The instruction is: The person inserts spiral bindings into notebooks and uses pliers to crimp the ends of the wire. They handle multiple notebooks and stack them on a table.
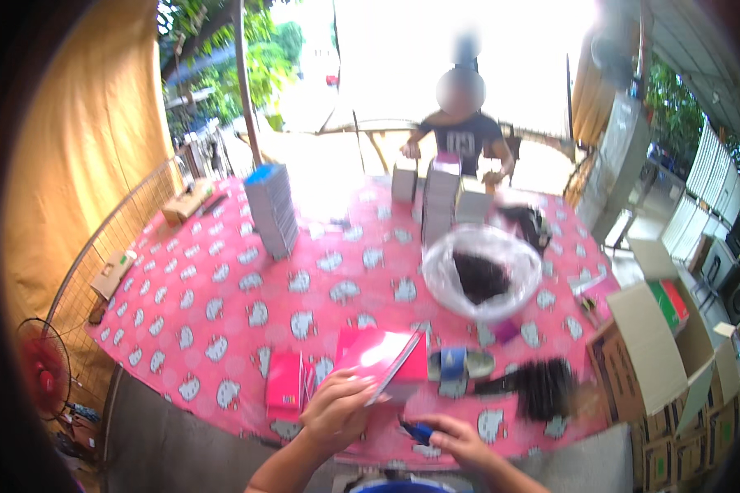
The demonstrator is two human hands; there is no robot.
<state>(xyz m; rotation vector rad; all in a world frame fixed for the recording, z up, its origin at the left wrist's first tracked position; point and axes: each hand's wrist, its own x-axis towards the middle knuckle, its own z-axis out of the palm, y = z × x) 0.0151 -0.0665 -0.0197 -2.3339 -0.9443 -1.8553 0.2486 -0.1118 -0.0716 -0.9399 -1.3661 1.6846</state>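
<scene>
A glossy pink booklet (380, 353) is held tilted above the near edge of the worktop (222, 297), its lower left part pinched by the left hand (337, 407). By the right hand (462, 444), just below and to the right, a small blue tool (420, 432) is gripped with curled fingers, its dark tip pointed toward the booklet; its exact kind cannot be told. Behind the booklet, a pink stack (413, 367) is partly hidden, and a smaller pink pile (284, 388) is set to the left. To the right are placed a blue-and-olive slipper-like item (452, 364) and a blurred black bundle (547, 390). Farther back, dark material is contained in a clear plastic bag (524, 297). A tall blue-topped stack (271, 212) is placed at far left, and grey stacks (441, 201) stand before a person (469, 135) across the worktop. At the right edge, an open cardboard box (643, 349) is seen.
</scene>
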